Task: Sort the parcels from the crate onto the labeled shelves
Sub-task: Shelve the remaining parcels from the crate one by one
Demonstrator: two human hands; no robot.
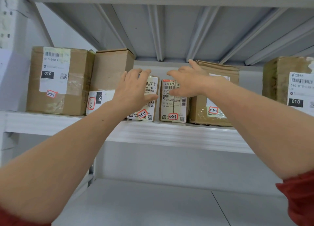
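Note:
Several brown parcels stand in a row on a white metal shelf (153, 132). Their red-edged stickers read 3-3-1 (56, 83), 3-3-2 (108, 69), 3-3-3 (149, 112), 3-3-4 (173, 110) and 3-3-5 (219, 96). My left hand (134, 88) lies with its fingers over the top of the parcel marked 3-3-3 and its thumb on the front label. My right hand (188, 81) is spread in front of the parcel marked 3-3-4, with the thumb across its label and the fingers stretched out toward the shelf's back. The crate is out of view.
Another taped parcel (288, 83) with a 010 label stands at the right end of the shelf. A white item (11, 79) sits at the far left. The upper shelf's ribbed underside (169, 30) hangs close above. A lower shelf board (153, 203) lies below.

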